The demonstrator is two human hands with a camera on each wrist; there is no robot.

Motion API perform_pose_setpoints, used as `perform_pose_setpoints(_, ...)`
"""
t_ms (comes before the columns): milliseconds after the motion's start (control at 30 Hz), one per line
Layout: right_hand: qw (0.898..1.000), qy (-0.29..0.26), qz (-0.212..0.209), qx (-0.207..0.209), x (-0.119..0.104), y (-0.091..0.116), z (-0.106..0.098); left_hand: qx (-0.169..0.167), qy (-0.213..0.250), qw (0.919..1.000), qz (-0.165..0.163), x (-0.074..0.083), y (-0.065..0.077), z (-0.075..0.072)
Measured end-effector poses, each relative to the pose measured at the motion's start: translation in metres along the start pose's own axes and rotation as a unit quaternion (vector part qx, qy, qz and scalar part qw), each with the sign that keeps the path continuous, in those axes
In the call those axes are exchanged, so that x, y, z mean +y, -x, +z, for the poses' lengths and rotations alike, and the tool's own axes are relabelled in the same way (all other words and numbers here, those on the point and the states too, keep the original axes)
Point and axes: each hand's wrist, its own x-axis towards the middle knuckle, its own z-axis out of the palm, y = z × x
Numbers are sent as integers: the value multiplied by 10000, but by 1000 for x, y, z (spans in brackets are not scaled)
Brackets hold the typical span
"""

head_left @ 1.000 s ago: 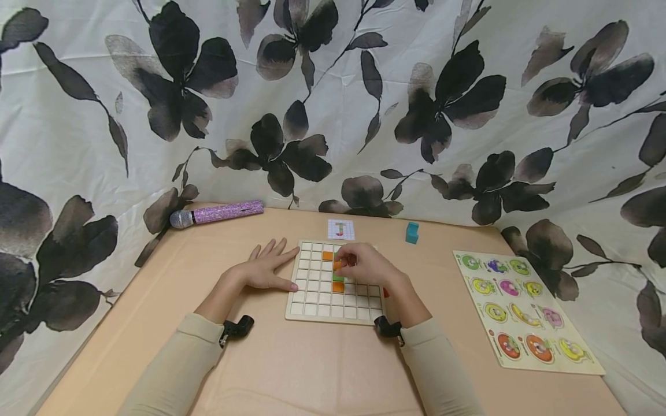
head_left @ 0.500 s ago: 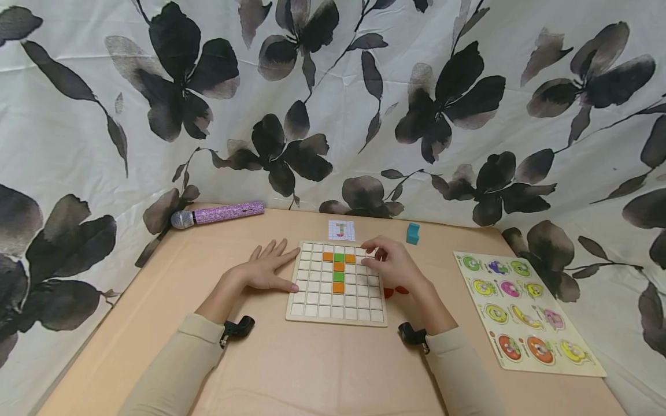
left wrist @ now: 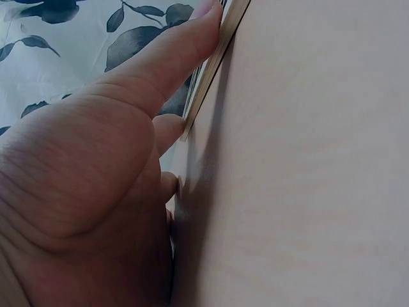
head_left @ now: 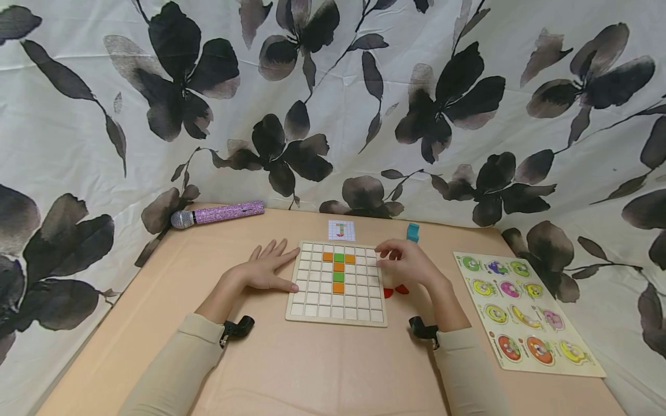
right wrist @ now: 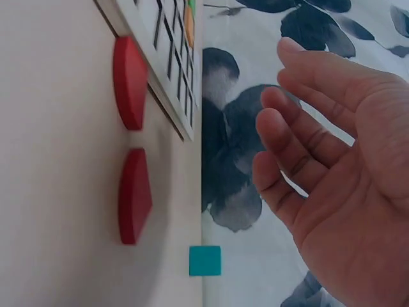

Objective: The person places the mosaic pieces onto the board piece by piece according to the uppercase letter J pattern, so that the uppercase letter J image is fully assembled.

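A white gridded board [head_left: 312, 309] lies mid-table. Several orange tiles [head_left: 339, 287] and green tiles [head_left: 339, 277] form a T on it. My left hand [head_left: 265, 270] spreads its straight fingers at the board's left side, thumb and index touching its edge. Just beyond the right edge hovers my right hand [head_left: 413, 264], its fingers loosely bent and holding nothing, as the right wrist view shows. Below it on the table lie two red quarter-round blocks, one red block [right wrist: 130, 83] by the board's edge and another red block [right wrist: 134, 198] a little apart from it.
Behind the board lies a small pattern card [head_left: 341, 230]. A teal block [head_left: 413, 231] stands beyond my right hand. A fruit-picture board [head_left: 525, 312] lies at the right, and a purple glittery microphone [head_left: 229, 212] at the back left. A floral cloth [head_left: 364, 115] hangs behind.
My right hand has moved off the board to the right, uncovering the T of tiles, including an orange tile at its right arm. The left hand has stayed in place.
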Motion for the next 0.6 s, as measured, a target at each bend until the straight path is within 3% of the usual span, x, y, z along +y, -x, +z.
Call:
perform_pose_setpoints(300,9995,106,137,-278,13,3,-17,-12,-19,10000,-2,2,0,-1)
perform_pose_setpoints(600,9957,58,379,-844,25,10,-28,-39,27,10000,-17,2,1,-2)
